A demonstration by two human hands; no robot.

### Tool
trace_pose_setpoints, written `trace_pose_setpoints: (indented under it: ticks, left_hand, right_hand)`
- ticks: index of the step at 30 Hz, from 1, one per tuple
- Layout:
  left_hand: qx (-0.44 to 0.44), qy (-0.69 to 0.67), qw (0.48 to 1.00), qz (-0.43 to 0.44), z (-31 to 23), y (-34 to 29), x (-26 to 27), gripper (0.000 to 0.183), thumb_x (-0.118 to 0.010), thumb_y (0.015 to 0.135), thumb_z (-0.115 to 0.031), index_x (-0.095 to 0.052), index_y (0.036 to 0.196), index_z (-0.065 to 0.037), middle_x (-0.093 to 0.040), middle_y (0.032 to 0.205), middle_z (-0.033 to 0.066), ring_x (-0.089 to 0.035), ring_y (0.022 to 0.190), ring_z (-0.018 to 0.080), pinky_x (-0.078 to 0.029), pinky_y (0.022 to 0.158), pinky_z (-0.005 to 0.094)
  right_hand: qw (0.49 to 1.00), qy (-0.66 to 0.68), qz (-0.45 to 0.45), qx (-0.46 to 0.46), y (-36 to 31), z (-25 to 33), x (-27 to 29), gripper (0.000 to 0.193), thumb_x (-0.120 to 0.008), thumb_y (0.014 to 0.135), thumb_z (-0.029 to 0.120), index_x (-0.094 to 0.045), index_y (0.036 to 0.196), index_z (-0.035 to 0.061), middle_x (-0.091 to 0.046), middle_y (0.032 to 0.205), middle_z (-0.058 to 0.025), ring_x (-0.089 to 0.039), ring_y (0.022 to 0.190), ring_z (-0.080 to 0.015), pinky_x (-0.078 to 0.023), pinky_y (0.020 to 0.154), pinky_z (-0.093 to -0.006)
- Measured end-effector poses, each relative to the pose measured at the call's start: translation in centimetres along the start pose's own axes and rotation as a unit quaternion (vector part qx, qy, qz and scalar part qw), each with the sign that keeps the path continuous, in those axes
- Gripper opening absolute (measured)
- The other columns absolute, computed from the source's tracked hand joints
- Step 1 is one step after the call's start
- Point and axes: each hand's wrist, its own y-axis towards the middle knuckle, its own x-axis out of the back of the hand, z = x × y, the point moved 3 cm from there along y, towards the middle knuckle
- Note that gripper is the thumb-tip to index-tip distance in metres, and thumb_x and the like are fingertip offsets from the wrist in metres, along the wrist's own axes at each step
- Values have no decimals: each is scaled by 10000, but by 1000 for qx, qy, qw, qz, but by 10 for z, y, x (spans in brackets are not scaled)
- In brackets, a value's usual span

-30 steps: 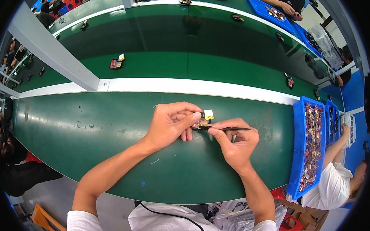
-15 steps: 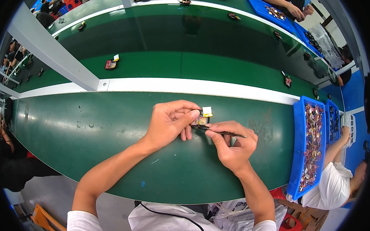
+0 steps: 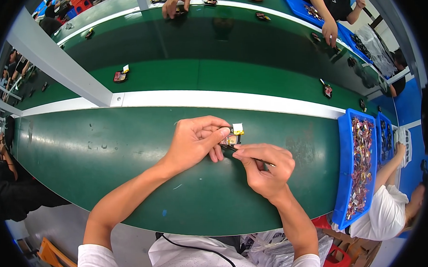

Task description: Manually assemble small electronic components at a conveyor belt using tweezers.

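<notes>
My left hand (image 3: 193, 141) is closed on a small black electronic housing (image 3: 231, 140) held above the green table. Reddish circuitry shows inside it, and a white part with a yellow edge (image 3: 237, 128) sticks out at its far side. Pinched in my right hand (image 3: 270, 167) is a slim dark pair of tweezers (image 3: 270, 164). Their back end pokes out past my fingers, while the front reaches the housing's near right edge. Fingers hide the tips, so I cannot tell whether they touch a part.
A blue bin (image 3: 342, 175) of small reddish parts stands at the table's right end. Beyond the white rail (image 3: 212, 96), a green conveyor (image 3: 173, 73) carries scattered housings (image 3: 121, 77). A grey post (image 3: 57, 54) rises at left. Co-workers' hands (image 3: 175, 5) reach in from the far side.
My right hand has shifted slightly left, and the tweezers show less behind it. My left hand stays put. Housings on the conveyor have drifted left. A co-worker's hand has appeared at the far side.
</notes>
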Motion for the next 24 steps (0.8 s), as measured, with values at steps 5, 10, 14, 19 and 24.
trace_pose_setpoints:
  ticks: [5,10,14,19,24]
  left_hand:
    - [-14,11,999,28,-3,0,0,241,-642,986,-35,-636,1185,102,-736,863,141,-698,634,144,-562,527,250]
    - [-8,31,999,5,-3,-2,-2,240,-655,966,-8,-638,1180,100,-736,830,128,-696,642,134,-552,524,246]
    - [-8,36,999,-8,0,-3,-2,234,-659,961,-3,-640,1172,98,-735,820,128,-692,635,130,-549,521,244]
    - [-7,54,998,-7,2,-2,0,225,-668,954,3,-642,1155,100,-726,814,128,-687,624,133,-554,522,249]
    - [-11,37,999,-6,1,-2,1,219,-663,956,7,-636,1151,105,-717,824,135,-692,625,143,-568,530,259]
  right_hand:
    - [1000,0,-5,-11,0,0,0,125,-810,772,-24,-748,796,82,-774,794,-55,-655,533,-124,-409,463,-235]
    - [1000,-2,-3,0,-1,-1,-3,135,-807,766,-28,-746,800,87,-775,799,-50,-659,543,-121,-400,465,-233]
    - [1000,-12,-4,14,-2,-1,-4,143,-804,759,-34,-743,809,86,-776,806,-47,-660,551,-123,-403,468,-236]
    - [1000,-14,2,14,-2,-1,-6,140,-802,761,-33,-742,809,85,-776,808,-42,-658,551,-124,-407,472,-236]
    - [1000,4,2,-15,0,1,-5,135,-807,762,-37,-746,818,70,-777,810,-60,-611,494,-107,-395,443,-237]
